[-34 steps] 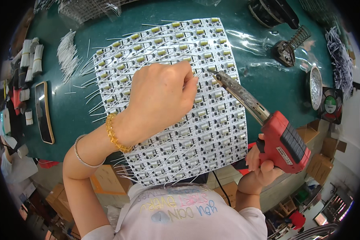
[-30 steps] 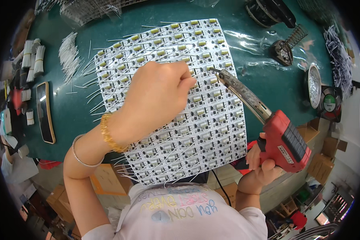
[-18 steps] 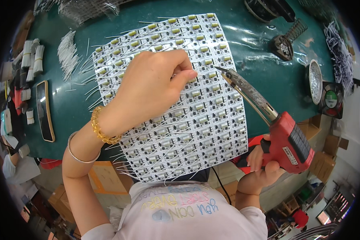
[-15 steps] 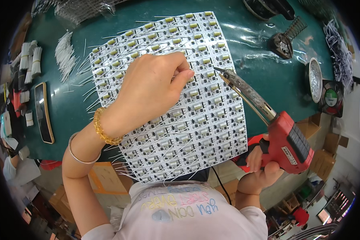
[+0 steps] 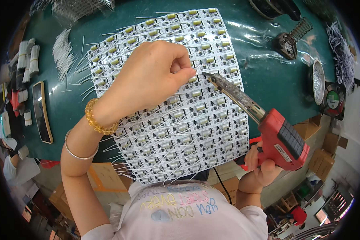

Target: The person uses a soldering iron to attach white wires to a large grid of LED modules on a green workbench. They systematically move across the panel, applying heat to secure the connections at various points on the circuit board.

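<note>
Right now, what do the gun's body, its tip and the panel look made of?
Soldering gun body: red, ribbed, matte, likely moulded plastic. Tip: metal, dull brown-grey, looks oxidised. Panel: white rigid board, probably circuit laminate, carrying small yellowish parts and thin wire leads.

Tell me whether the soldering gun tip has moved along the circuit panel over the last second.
Yes, slightly. The soldering gun tip now sits about a row nearer the person on the circuit panel, staying beside the left hand fingertips; the right hand grips its handle.

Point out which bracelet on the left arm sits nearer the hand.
The amber bead bracelet at the wrist, next to the left hand. The thin silver bangle sits further up the forearm, toward the elbow.
</note>
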`<state>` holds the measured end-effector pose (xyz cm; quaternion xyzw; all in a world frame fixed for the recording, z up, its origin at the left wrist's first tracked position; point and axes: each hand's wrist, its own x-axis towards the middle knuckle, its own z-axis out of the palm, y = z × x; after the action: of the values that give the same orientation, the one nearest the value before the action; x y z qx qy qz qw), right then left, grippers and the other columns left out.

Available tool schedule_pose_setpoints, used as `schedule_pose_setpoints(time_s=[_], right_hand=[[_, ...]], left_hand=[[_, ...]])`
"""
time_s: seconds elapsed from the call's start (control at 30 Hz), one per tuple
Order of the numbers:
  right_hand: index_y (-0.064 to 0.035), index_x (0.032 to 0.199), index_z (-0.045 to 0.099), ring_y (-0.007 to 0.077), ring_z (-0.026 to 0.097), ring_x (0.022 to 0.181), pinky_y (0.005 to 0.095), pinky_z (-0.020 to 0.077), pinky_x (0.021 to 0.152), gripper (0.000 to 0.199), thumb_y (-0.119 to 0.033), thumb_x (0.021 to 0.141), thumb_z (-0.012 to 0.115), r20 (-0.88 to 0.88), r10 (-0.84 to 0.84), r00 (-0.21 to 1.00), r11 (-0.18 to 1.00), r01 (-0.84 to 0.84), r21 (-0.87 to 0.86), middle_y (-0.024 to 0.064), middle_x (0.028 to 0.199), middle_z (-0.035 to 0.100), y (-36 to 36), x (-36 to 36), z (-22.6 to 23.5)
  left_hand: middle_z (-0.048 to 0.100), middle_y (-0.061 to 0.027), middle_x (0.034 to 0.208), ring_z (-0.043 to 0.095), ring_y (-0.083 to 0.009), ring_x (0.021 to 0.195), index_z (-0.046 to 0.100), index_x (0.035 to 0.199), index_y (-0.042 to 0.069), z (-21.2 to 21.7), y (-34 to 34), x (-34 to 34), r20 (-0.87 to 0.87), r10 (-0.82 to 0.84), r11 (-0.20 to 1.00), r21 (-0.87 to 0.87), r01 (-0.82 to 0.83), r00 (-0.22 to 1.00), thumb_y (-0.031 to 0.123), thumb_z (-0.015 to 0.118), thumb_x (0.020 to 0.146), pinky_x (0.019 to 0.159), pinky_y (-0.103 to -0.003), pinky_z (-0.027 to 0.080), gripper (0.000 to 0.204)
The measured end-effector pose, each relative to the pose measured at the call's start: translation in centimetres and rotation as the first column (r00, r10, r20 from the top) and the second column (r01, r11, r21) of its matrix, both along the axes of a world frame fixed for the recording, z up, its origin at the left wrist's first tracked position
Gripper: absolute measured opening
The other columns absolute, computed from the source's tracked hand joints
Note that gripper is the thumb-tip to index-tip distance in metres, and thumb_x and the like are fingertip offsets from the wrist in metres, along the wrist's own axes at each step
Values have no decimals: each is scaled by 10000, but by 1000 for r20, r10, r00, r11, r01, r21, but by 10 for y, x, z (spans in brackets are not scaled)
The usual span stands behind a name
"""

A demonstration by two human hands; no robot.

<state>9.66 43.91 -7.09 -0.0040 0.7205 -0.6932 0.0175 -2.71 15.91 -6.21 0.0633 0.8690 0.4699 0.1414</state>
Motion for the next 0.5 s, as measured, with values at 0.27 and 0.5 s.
schedule_pose_setpoints(time_s=[0.27, 0.5], right_hand=[[141, 1137, 431, 100, 430, 393, 240, 388, 389, 755, -528, 839, 615, 16, -118, 993, 993, 117, 14, 21, 497, 463, 6, 9, -5], [167, 1177, 407, 98, 420, 373, 231, 378, 379, 796, -528, 845, 608, -43, 3, 999, 999, -2, 39, 21, 491, 469, 5, 3, -3]], left_hand=[[551, 6, 570, 420, -36, 509, 622, 744, -10, -3, 1, 1, -75, -14, 999, -31, 12, 997, 106, 686, 809, 467, -213, 334, 147], [559, 2, 578, 427, -39, 510, 627, 755, -13, -3, 0, 3, -90, -9, 999, -38, 5, 996, 98, 679, 810, 468, -216, 339, 134]])
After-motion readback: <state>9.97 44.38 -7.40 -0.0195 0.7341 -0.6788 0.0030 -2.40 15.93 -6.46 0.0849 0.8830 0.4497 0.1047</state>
